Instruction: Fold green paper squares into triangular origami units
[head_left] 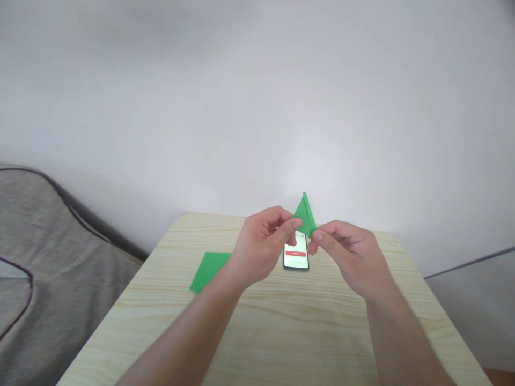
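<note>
Between my two hands, raised above the table, is a piece of green paper (304,219) folded into a triangle, with a narrow folded strip along its right edge. My left hand (265,241) pinches its left side, thumb on top. At the lower right corner, my right hand (348,252) grips the paper between thumb and fingers. A flat green paper sheet (210,268) lies on the table, partly hidden by my left forearm. Below the folded paper rests a phone (296,257) with its screen lit, its upper part covered by my fingers and the paper.
The pale wooden table (306,332) stands against a white wall (257,107). To the left is a grey cloth-covered piece (60,279) with dark piping. A dark cable (466,264) crosses the wall at the right.
</note>
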`<state>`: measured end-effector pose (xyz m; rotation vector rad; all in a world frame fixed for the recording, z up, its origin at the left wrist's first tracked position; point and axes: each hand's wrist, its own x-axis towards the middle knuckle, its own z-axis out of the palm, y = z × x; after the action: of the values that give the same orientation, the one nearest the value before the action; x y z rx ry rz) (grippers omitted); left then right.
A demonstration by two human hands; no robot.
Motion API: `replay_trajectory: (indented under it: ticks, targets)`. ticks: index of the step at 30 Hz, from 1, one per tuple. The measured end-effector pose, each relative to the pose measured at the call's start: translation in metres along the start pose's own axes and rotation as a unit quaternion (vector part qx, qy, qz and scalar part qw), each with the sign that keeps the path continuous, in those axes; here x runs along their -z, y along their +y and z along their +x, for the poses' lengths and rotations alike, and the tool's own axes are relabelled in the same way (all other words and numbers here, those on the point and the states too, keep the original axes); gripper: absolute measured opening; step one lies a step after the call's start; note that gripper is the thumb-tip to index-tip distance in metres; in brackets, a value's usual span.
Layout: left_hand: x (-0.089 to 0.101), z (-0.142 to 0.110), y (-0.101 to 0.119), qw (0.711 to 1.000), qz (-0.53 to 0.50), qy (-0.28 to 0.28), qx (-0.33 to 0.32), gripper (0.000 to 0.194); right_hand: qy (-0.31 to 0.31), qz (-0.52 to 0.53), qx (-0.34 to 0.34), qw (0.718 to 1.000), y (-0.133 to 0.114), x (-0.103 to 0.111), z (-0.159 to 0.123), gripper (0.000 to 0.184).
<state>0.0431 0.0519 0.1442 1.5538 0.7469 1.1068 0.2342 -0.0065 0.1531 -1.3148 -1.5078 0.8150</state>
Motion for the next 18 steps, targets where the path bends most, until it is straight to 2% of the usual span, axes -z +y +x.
replay_trajectory:
  ticks: [5, 10, 13, 18]
  targets:
    - [0.003, 0.0, -0.001, 0.999, -0.025, -0.02, -0.017, 0.026, 0.01, -0.008, 0.008, 1.0, 0.0, -0.001, -0.002, 0.028]
    - [0.005, 0.0, 0.0, 0.993, -0.072, -0.09, 0.004, 0.025, 0.019, 0.061, 0.05, 0.997, -0.003, -0.001, -0.003, 0.023]
    - [0.006, 0.0, 0.002, 0.988, -0.099, -0.119, 0.018, 0.026, 0.0, 0.088, 0.042, 0.995, -0.009, 0.0, -0.003, 0.021]
    - [0.006, 0.0, 0.004, 0.984, -0.113, -0.133, 0.03, 0.028, -0.044, 0.112, 0.03, 0.992, -0.019, 0.001, -0.005, 0.02]
